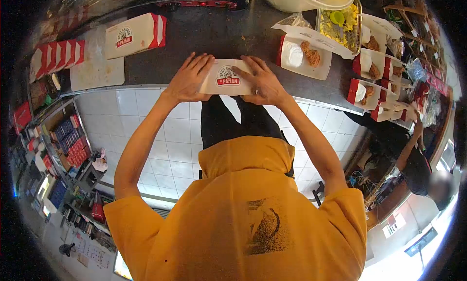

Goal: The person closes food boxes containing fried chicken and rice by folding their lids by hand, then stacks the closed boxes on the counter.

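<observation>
A closed white box (pixel 227 82) with a red and black chicken logo lies at the front edge of the dark counter. My left hand (pixel 191 78) rests on its left end, fingers stretched forward over the side. At the right end, my right hand (pixel 263 80) lies with its fingers spread across the lid and corner. To the right is an open box (pixel 318 69) holding fried chicken and a white wrapped portion. Further left, closed boxes (pixel 134 36) with the same logo stand together on a pale board (pixel 99 77).
Red and white boxes (pixel 58 59) stand in a row at the far left. Several open food boxes (pixel 368 93) crowd the right side, near a tray of yellow food (pixel 361 23) and a large tub (pixel 292 0). Another person (pixel 417 169) reaches in at the far right.
</observation>
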Motion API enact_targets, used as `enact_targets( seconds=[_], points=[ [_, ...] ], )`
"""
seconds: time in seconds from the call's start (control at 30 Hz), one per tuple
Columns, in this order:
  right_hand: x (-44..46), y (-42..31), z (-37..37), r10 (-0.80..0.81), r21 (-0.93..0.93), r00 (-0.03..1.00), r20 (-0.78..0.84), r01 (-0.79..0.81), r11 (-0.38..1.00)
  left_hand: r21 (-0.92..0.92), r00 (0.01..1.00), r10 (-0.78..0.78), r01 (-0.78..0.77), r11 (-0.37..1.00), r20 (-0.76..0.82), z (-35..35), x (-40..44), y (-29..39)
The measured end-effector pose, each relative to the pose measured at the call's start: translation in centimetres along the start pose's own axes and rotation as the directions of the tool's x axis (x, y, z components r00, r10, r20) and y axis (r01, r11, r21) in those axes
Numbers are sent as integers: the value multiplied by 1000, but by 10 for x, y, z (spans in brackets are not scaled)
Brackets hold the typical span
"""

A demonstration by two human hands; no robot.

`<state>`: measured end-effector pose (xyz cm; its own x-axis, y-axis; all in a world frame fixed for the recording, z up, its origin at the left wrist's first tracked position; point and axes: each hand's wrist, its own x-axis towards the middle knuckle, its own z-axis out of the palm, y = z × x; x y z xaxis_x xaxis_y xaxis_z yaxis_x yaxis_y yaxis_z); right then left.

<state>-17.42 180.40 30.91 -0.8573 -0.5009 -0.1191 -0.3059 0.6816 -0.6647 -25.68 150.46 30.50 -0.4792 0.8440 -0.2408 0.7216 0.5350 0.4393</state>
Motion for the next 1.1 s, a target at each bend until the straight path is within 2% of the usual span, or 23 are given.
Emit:
enact_targets(
  seconds=[0.03, 0.17, 0.23, 0.33, 0.37, 0.47, 0.5, 0.6, 0.67, 0.73, 0.77, 0.83, 0.87, 0.9, 1.0, 1.03, 1.1],
  points=[
    [0, 0, -2, 8, 30, 1000, -18, -7, 1000, -30, 1000, 3, -3, 1000, 2, -1, 2, 1],
    [-14, -13, 17, 73, 129, 971, -227, -45, 991, -188, 975, -53, 12, 982, -216, 12, -2, 17],
    [-29, -16, 48, 175, 234, 910, -375, -90, 968, -268, 937, -124, 35, 963, -326, 31, -10, 30],
    [-37, -31, 90, 422, 459, 750, -510, -178, 870, -518, 833, -351, 92, 850, -428, 81, -16, 49],
    [-36, -38, 95, 519, 548, 674, -525, -198, 812, -542, 776, -400, 90, 835, -487, 86, -14, 56],
    [-41, -29, 96, 643, 751, 623, -445, -131, 647, -598, 680, -489, 92, 796, -547, 97, -10, 72],
    [-43, -28, 96, 720, 817, 574, -389, -146, 557, -584, 654, -489, 89, 807, -577, 95, -8, 77],
    [-49, -20, 103, 771, 936, 554, -315, 48, 348, -582, 674, -481, 92, 808, -561, 93, -7, 75],
    [-58, -15, 99, 685, 806, 622, -379, -142, 575, -609, 740, -484, 128, 783, -467, 88, -13, 74],
    [-63, -11, 84, 583, 588, 704, -405, -288, 756, -621, 791, -474, 157, 768, -386, 85, -19, 69],
    [-71, -11, 68, 460, 459, 815, -351, -278, 844, -622, 813, -462, 164, 766, -355, 84, -22, 66],
    [-65, -14, 37, 283, 168, 904, -321, -240, 956, -601, 854, -420, 167, 782, -308, 79, -24, 61],
    [-63, -15, 27, 195, 15, 939, -284, -200, 980, -577, 874, -389, 164, 800, -292, 72, -25, 60],
    [-54, -11, 20, 151, -21, 957, -249, -162, 987, -550, 891, -359, 159, 820, -277, 67, -25, 58],
    [-6, -30, -10, 141, -263, 986, -86, -159, 952, -410, 905, -337, 213, 887, -259, 56, -25, 61],
    [5, -29, -5, 147, -211, 985, -88, -163, 964, -359, 879, -305, 169, 918, -367, 59, -24, 60],
    [17, -18, 12, 164, -114, 982, -90, -173, 978, -390, 841, -366, 205, 898, -398, 81, -23, 53]
  ],
)
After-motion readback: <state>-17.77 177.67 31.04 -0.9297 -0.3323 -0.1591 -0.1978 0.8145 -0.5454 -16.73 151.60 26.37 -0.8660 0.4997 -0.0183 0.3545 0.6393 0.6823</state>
